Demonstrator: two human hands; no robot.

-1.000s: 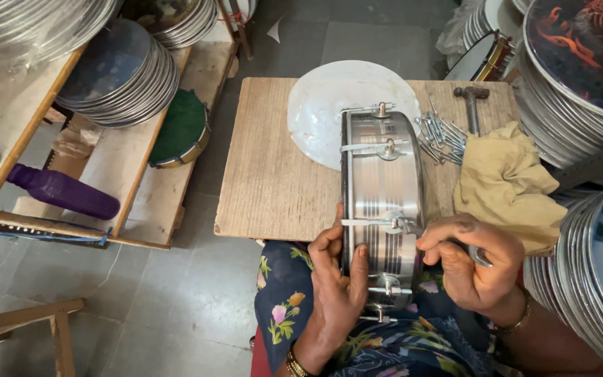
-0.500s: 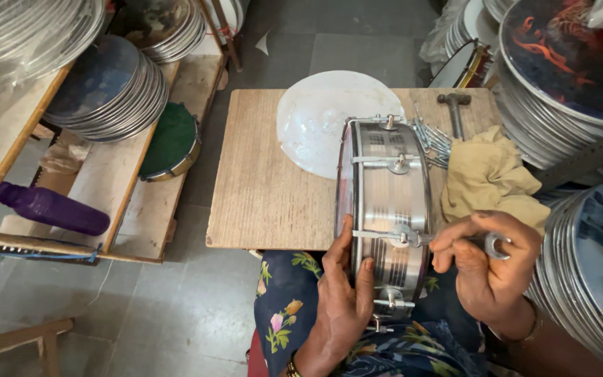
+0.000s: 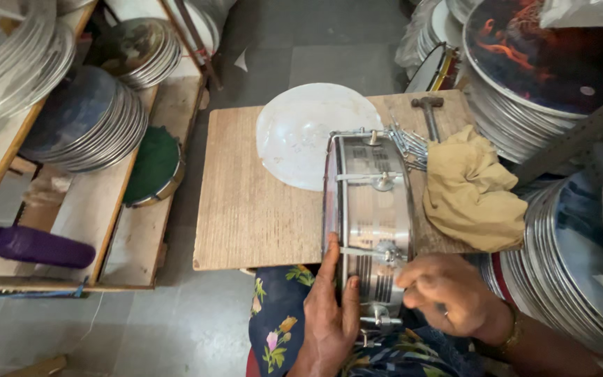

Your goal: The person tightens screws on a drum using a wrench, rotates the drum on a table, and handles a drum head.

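The step in hand appeared to be tightening a tension lug on the metal drum shell [image 3: 370, 216], which stood on edge at the near side of the wooden board [image 3: 259, 209], partly over the person's lap. The left hand [image 3: 331, 314] lay flat and open against the shell's left rim, steadying it. The right hand [image 3: 448, 293] was closed narrowly at the lug [image 3: 388, 254]; whether it held a tool could not be told. The next move likely calls for a firm brace while turning. A yellow cloth [image 3: 472, 192] lay just beside the shell.
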